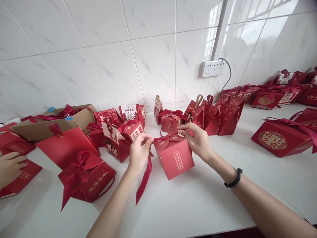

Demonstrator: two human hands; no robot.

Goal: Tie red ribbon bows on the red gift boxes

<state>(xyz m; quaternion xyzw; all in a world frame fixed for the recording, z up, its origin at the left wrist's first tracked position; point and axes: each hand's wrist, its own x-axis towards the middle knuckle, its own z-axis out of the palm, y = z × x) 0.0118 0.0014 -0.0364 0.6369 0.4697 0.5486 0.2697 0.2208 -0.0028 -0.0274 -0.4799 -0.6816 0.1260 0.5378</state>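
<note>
A red gift box (pixel 170 160) with gold lettering sits on the white table in front of me, slightly turned. Dark red ribbon (pixel 145 180) runs across its folded top, and one tail hangs down at the left. My left hand (pixel 140 148) pinches the ribbon at the box's upper left corner. At the upper right, my right hand (pixel 196 138) has thumb and fingertips closed on the ribbon's other side. The stretch between both hands looks taut. Directly behind stands a smaller red box with a bow (pixel 170 122).
Left stands a bow-tied red box (pixel 91 185) near a cardboard box (pixel 44 127) holding ribbon. Another person's hand (pixel 11 168) rests on red packaging at far left. Several handled boxes (pixel 209 115) line the back; a large gift box (pixel 282 137) is right. A socket strip (pixel 214 68) hangs on the wall.
</note>
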